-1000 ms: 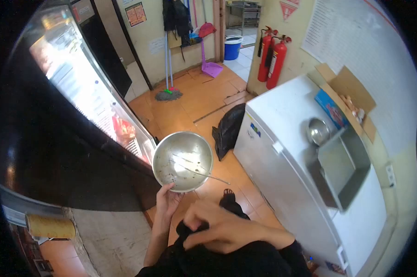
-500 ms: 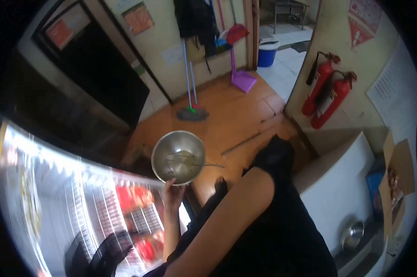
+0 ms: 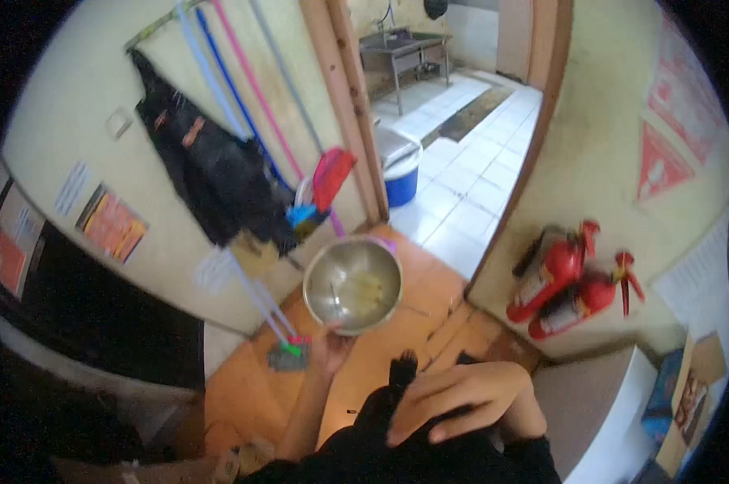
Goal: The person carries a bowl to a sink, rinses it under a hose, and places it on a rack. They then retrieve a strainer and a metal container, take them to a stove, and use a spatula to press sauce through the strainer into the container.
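I had my left hand (image 3: 330, 348) out in front of me, gripping the near rim of a steel bowl (image 3: 353, 283); the fingers were mostly hidden under the bowl, so I could not tell exactly how they lay, only that they clasped its edge. The bowl hung in the air above the orange tiled floor (image 3: 364, 379), tilted so its inside faced me, with a thin metal utensil (image 3: 335, 297) and some yellowish residue lying in it. My right hand (image 3: 461, 401) rested low against my dark clothing (image 3: 396, 456), fingers stretched out and lying close together, holding nothing. Beyond the bowl, a mop (image 3: 288, 352) stood against the cream wall with its head on the floor, beside a black garment (image 3: 211, 189) hanging from a hook rail and a red dustpan (image 3: 330, 177). Through the doorway a blue bucket (image 3: 401, 184) sat on white tiles. To my right, two red fire extinguishers (image 3: 570, 281) leaned at the foot of the wall, well apart from the bowl, and a white chest freezer (image 3: 614, 419) showed at the lower right edge.
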Motion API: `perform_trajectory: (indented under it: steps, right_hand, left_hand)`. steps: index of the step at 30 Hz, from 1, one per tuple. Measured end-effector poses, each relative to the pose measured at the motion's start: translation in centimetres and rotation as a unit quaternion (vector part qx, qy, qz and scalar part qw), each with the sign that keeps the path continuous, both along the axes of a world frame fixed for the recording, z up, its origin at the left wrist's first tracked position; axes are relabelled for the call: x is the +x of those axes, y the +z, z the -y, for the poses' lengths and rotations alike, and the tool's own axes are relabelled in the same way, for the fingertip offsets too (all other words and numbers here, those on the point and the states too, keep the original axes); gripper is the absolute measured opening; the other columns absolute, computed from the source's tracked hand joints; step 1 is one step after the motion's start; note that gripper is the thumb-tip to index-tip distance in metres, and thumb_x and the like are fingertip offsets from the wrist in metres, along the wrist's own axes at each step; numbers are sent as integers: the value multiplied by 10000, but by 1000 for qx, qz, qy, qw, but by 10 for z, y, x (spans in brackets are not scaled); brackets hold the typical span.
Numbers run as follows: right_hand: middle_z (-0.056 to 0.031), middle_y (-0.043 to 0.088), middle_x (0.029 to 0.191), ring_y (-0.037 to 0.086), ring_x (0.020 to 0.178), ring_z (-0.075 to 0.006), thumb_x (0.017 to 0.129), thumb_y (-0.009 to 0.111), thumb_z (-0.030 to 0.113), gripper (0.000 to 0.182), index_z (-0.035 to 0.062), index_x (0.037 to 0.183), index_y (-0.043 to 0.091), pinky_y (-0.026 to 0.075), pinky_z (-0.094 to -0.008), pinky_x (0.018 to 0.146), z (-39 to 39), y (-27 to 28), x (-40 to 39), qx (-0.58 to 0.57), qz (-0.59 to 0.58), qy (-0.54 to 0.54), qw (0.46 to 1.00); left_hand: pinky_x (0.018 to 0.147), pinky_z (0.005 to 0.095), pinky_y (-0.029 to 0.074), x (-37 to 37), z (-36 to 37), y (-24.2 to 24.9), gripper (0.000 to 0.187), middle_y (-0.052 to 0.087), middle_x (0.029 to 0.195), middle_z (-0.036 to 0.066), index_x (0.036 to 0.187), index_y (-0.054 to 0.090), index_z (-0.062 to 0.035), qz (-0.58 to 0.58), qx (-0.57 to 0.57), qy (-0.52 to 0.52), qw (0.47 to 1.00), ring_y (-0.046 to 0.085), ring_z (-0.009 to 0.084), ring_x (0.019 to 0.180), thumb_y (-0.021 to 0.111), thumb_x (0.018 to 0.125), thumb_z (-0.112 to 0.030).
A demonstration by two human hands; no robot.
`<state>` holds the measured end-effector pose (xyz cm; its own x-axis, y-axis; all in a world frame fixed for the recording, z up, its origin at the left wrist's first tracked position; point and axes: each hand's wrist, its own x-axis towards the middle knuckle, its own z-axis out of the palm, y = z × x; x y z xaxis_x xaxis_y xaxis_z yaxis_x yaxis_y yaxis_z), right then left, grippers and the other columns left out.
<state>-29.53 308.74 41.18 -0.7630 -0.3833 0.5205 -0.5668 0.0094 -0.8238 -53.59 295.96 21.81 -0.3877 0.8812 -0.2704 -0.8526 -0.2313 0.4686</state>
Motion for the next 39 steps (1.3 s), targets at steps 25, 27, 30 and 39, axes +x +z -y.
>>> perform_trajectory:
  steps: [25,27,30,39]
  right_hand:
    - [-164,506,1305,552,1114,-255,973,301,379,526,84,1406,340,382,-383,1001,-907,-102,-30,-138,-143,-950,242]
    - [-162,520,1292,554,1122,-245,970,283,415,543,72,1375,398,379,-374,1008,-965,-132,-4,-162,-36,-915,367]
    - [-166,353,1417,409,1267,-282,826,561,491,772,38,1407,330,279,-419,1076,-1144,-153,-119,-138,242,-660,698]
    - [-164,-32,1544,105,1395,-371,711,555,743,1180,183,1462,-164,100,-540,1106,-1607,-120,-518,-149,39,-474,867]
  left_hand:
    - [838,394,546,-348,-1027,-35,325,578,1094,173,1118,495,35,45,-50,-96,993,605,309,960,583,818,-53]
    - [826,369,553,-368,-1111,-53,296,615,1025,170,1095,514,41,24,-2,-121,992,624,289,927,577,833,-82]
    - [843,369,539,-396,-1225,-83,284,631,976,185,1080,516,65,34,4,-69,997,619,281,949,555,841,-82]
    - [854,389,519,-511,-1458,-71,370,606,1082,162,1172,477,43,0,-66,107,992,609,282,953,555,831,-75]
